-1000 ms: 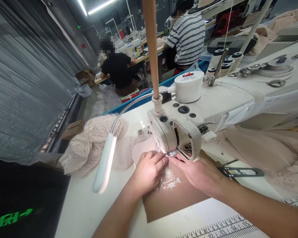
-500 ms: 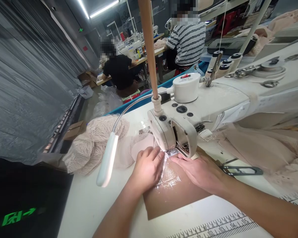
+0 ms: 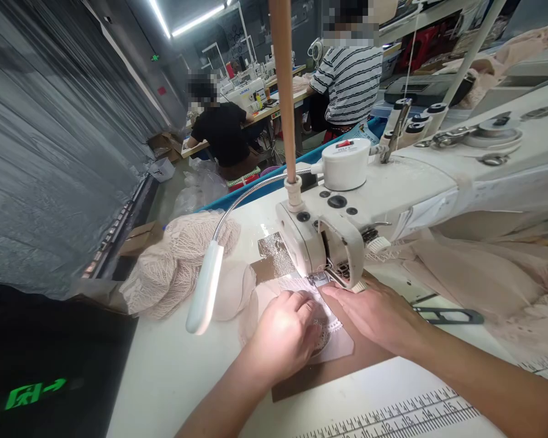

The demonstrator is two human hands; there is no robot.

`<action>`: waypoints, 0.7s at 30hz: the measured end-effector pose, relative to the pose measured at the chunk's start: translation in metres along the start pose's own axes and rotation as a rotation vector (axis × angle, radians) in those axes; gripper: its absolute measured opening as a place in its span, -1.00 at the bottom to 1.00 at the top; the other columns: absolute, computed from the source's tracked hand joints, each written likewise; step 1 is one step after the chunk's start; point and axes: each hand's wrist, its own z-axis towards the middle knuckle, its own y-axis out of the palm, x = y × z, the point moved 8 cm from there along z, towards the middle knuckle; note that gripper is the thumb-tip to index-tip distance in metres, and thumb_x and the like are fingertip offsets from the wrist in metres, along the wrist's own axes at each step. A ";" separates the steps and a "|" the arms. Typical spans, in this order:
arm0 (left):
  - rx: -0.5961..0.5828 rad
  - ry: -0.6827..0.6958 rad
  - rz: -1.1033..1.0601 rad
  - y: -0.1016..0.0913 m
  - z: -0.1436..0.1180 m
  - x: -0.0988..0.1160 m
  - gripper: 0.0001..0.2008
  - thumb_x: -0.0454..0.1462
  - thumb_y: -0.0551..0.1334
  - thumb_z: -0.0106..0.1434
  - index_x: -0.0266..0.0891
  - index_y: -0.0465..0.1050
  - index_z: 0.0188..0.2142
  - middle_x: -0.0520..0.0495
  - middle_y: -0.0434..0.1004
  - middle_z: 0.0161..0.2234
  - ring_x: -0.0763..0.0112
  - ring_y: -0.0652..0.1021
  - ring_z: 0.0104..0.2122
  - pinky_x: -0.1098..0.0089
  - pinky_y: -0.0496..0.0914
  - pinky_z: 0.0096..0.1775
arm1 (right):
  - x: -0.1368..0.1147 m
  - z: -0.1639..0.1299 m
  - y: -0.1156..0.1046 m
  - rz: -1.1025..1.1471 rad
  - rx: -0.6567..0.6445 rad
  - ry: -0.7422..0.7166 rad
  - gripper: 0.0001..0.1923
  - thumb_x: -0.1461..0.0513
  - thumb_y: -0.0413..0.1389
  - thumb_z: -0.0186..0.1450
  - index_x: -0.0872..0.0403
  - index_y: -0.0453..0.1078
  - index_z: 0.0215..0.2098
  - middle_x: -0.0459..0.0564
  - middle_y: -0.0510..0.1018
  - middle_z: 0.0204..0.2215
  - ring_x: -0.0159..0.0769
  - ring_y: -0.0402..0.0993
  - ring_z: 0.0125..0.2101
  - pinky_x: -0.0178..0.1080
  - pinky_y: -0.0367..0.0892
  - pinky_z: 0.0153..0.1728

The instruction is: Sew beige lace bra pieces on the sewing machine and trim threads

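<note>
The white sewing machine head (image 3: 304, 237) stands over a brown sheet (image 3: 296, 384) on the white table. Just in front of the needle area lies a pale pink fabric piece with a lace edge (image 3: 334, 323), partly hidden by my fingers. My left hand (image 3: 285, 334) rests on this piece, its fingers curled and pressed together on the fabric. To the right of the needle area, my right hand (image 3: 379, 313) lies flat with fingers stretched out over the brown sheet. Its fingertips are close to the presser foot, whose details are hard to make out.
Bundled pale lace fabric (image 3: 164, 271) and a round sheer piece (image 3: 232, 286) lie on the left. A lit gooseneck lamp (image 3: 205, 289) hangs beside them. A ruler strip (image 3: 393, 420) runs along the front edge. Dark scissors-like snips (image 3: 456, 316) lie right. Two people sit farther back.
My left hand has moved down toward me, away from the needle. More of the lace-edged fabric now shows on the brown sheet. My right hand stays nearly where it was.
</note>
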 end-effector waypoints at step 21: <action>0.062 0.115 0.080 0.007 0.006 -0.011 -0.61 -0.26 0.05 0.32 -0.31 0.30 0.11 -0.25 0.37 0.10 0.14 0.41 -0.09 0.12 0.39 -0.11 | -0.010 -0.002 0.002 0.065 -0.043 -0.082 -0.70 0.40 -0.05 0.25 0.04 0.47 -0.21 -0.05 0.50 -0.41 -0.31 0.32 -0.43 -0.25 0.08 -0.39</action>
